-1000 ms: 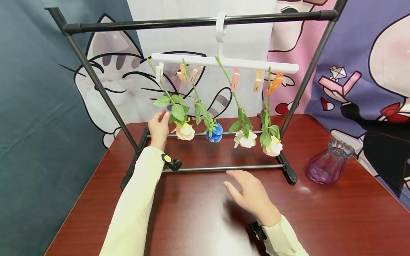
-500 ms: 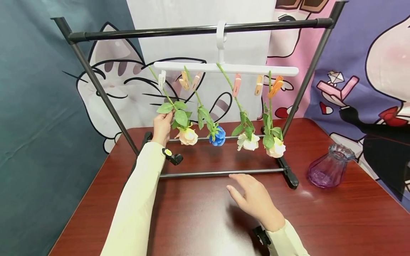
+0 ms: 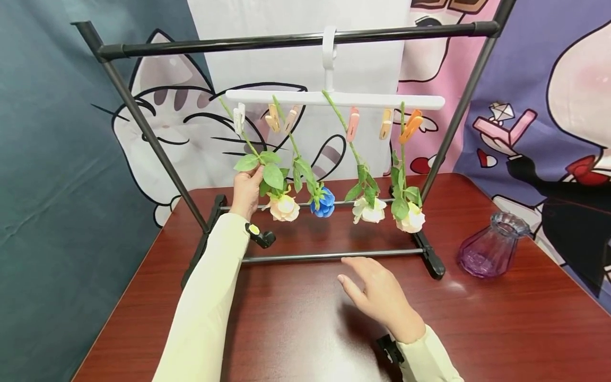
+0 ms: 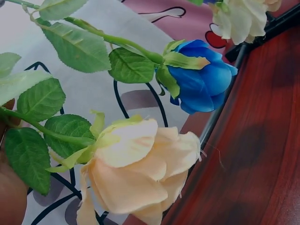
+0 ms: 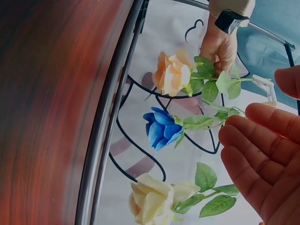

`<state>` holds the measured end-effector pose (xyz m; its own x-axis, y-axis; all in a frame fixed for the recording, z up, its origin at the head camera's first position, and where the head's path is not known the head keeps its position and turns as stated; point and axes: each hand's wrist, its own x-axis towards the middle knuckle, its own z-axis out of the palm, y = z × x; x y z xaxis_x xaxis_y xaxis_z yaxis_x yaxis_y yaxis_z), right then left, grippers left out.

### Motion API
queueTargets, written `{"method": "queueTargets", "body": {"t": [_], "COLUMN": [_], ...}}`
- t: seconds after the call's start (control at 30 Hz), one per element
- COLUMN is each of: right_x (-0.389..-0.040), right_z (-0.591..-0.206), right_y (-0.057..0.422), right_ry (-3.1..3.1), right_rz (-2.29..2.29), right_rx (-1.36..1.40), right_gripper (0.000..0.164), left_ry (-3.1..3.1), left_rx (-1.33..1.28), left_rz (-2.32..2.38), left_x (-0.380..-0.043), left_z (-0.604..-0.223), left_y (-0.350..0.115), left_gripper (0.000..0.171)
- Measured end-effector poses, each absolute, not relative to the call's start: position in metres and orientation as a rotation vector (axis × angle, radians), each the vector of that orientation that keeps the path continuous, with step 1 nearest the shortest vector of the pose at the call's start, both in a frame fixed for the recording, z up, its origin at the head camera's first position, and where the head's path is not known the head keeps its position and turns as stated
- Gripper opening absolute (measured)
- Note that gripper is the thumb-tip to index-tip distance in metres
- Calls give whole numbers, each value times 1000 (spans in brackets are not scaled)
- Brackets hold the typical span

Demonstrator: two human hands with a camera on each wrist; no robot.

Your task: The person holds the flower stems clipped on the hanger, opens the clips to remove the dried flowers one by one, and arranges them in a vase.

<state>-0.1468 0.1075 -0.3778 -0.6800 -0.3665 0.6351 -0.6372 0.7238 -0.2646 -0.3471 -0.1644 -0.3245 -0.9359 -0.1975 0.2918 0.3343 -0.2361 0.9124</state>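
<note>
A peach rose (image 3: 284, 207) hangs head down at the left end of the white hanger (image 3: 281, 97), its stem in a white clothespin (image 3: 238, 119). My left hand (image 3: 245, 192) pinches that stem among the green leaves (image 3: 273, 175); the leaves partly cover the fingertips. Beside it hangs a blue rose (image 3: 323, 202), large in the left wrist view too. Two cream roses, one in the middle (image 3: 369, 210) and one at the right (image 3: 410, 218), hang from pink and orange clothespins. My right hand (image 3: 379, 294) is held over the table with relaxed fingers, holding nothing.
A black rack (image 3: 286, 45) carries the hanger, and its lower bars (image 3: 329, 256) cross above the red-brown table (image 3: 286, 318). A purple glass vase (image 3: 491, 246) stands at the right. Printed cloth (image 3: 162, 122) forms the backdrop.
My left hand has moved up and right from beside the peach rose to its stem, and the rose has shifted slightly right. The right hand stays nearly where it was.
</note>
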Motion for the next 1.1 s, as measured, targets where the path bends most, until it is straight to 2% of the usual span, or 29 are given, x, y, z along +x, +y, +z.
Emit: {"method": "queueTargets", "body": {"t": [0.4,0.53,0.7,0.87,1.1], "right_x": [-152,-161,-176,-195,-224], "right_z": [-366,-348,-320,-290,-258], "right_y": [103,99,86,68,42], "right_ry": [-2293,-2224,-2089,-2048,-2129], "right_rz": [615,618,618,694,856], "right_rx": [836,901,986,1073,1119], "right_gripper": [34,35,43,32,28], "left_ry": [-1638,-1612,-1636,-1746,-1806], "left_rx": [-156,-172,-195,-213,-249], "left_rz": [-2100,-2076,-2043,-1920,-1886], "left_x": [-332,-326,-317,-307,-281], "left_z": [-330,-330,-329,-329,-326], "left_y": [-169,-169,-169,-167,-160], "left_gripper": [22,27,30,28,25]}}
